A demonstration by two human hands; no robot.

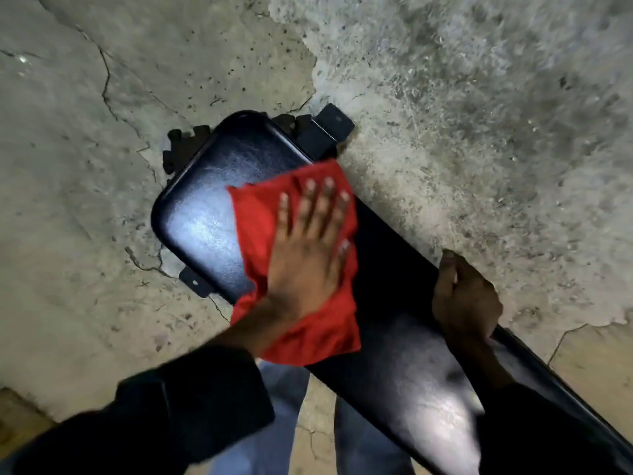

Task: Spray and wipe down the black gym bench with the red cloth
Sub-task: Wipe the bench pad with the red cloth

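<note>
- The floor (pixel 479 97) under you is bare grey concrete, rough, pitted and speckled, with pale scuffed patches on the right.
- Thin cracks run through the floor on the left, and another shows at the lower right beside the bench.
- No wall or other furniture comes into view; the floor fills the whole background.
- One black gym bench (pixel 205 214) lies diagonally across the view, from the upper left down to the lower right corner.
- Its padded top is glossy and throws back two bright patches of light, one near the far rounded end and one close to you.
- Black metal frame brackets (pixel 329 128) stick out from under the far end of the pad, resting on the floor.
- One red cloth (pixel 253 221) is spread on the bench top, about midway along the visible pad, reaching its right edge.
- Your left hand (pixel 308 255) lies flat on the red cloth, palm down, fingers stretched and slightly apart, pressing rather than gripping.
- Your right hand (pixel 466 296) is curled over the right edge of the bench, fingers wrapped over the side, nearer to you than the cloth.
- Two dark sleeves (pixel 164 416) cover your forearms.
- Blue jeans (pixel 274 423) show below the bench, between your arms.
</note>
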